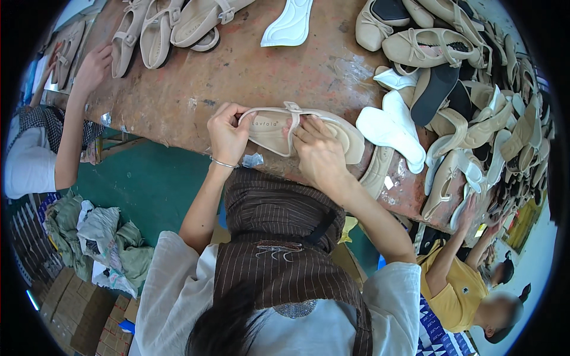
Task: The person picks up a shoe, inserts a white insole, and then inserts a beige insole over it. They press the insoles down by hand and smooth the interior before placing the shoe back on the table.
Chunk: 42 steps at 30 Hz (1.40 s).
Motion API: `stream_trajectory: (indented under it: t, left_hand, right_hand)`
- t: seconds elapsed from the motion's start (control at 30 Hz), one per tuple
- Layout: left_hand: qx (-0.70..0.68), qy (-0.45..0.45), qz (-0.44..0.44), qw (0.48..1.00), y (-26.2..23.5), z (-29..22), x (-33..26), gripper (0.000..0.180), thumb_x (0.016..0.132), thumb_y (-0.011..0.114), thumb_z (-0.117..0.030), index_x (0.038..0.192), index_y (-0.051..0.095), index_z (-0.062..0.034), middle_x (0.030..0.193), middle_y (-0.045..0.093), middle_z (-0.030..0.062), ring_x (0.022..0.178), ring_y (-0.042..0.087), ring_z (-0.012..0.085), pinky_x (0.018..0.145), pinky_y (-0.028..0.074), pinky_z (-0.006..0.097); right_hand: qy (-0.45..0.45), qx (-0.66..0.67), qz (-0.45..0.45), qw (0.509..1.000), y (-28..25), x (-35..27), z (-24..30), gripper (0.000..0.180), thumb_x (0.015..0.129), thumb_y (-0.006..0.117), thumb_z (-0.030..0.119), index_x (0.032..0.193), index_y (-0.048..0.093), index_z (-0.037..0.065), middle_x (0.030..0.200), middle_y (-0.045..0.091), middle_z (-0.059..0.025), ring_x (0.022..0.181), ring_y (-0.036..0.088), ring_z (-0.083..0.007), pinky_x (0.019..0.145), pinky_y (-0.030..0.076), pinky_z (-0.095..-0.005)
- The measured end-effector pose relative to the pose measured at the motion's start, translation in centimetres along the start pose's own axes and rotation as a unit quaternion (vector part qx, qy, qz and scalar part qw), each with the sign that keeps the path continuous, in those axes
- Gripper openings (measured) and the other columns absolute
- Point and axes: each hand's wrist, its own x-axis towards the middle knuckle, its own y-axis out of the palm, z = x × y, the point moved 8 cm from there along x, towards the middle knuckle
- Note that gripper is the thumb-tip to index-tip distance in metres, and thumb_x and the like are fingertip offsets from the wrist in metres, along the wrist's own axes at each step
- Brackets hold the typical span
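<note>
Both hands closed on one beige flat shoe (270, 127) at the near edge of the brown worktable (249, 71): left hand (227, 133) pinching the heel end, right hand (317, 151) pressing fingers down just behind the strap buckle and over the insole. Shoe lying sole-down, toe pointing away from the right hand toward the white insoles (389, 127). Just below the grip, table edge and a small crumpled scrap (252, 159) touching that edge. Beyond the grip, toward the far side, a wide bare stretch of stained tabletop, open up to a row of beige shoes (160, 29) and a single white insole (289, 24). To the right of the grip, room closing fast: white insoles just beside the toe, then a dense heap of beige shoes (475, 113) running to the table's right rim. Well apart on the left, another person's hand (94, 65) resting at the table's left edge. Under the grip, green floor (154, 184) and a bundle of cloth (101, 237).
</note>
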Motion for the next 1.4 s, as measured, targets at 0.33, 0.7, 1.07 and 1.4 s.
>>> stream_trajectory:
  t: [0.33, 0.7, 1.07, 1.4]
  left_hand:
    - [0.216, 0.033, 0.136, 0.966, 1.6, -3.4, -8.0, 0.015, 0.084, 0.067, -0.01, 0.08, 0.054, -0.0035, 0.069, 0.061, 0.0156, 0.063, 0.062, 0.0354, 0.057, 0.049, 0.044]
    - [0.312, 0.312, 0.246, 0.863, 10.3, -5.9, -12.4, 0.063, 0.088, 0.057, -0.035, 0.141, 0.046, -0.0023, 0.146, 0.045, 0.016, 0.139, 0.036, 0.0346, 0.111, 0.023, 0.065]
    - [0.354, 0.309, 0.243, 0.849, 9.5, -6.0, -13.9, 0.042, 0.08, 0.062, -0.017, 0.114, 0.065, 0.0063, 0.123, 0.058, 0.0249, 0.126, 0.05, 0.0382, 0.111, 0.033, 0.058]
    - [0.323, 0.272, 0.259, 0.868, 9.8, -5.2, -13.8, 0.04, 0.082, 0.059, -0.016, 0.116, 0.065, 0.0032, 0.119, 0.063, 0.0203, 0.123, 0.054, 0.0347, 0.113, 0.035, 0.054]
  right_hand:
    - [0.309, 0.021, -0.231, 0.922, -6.8, -3.6, -8.1, 0.049, 0.084, 0.069, 0.013, 0.131, 0.059, 0.003, 0.131, 0.057, -0.0201, 0.123, 0.052, -0.0396, 0.103, 0.042, -0.0467]
    - [0.203, 0.118, -0.132, 0.963, -3.1, -5.7, 0.3, 0.033, 0.072, 0.066, -0.004, 0.104, 0.058, 0.0, 0.131, 0.058, -0.0249, 0.123, 0.056, -0.0434, 0.111, 0.031, -0.0603]
    - [0.266, -0.002, -0.083, 0.96, -0.1, 0.3, -3.9, 0.034, 0.081, 0.054, 0.004, 0.112, 0.058, -0.01, 0.112, 0.062, -0.0231, 0.111, 0.06, -0.035, 0.114, 0.029, -0.0524]
    - [0.208, -0.045, -0.16, 0.964, -0.1, -1.0, -2.5, 0.05, 0.08, 0.052, 0.001, 0.128, 0.049, -0.013, 0.129, 0.053, -0.0305, 0.127, 0.049, -0.0423, 0.116, 0.023, -0.0562]
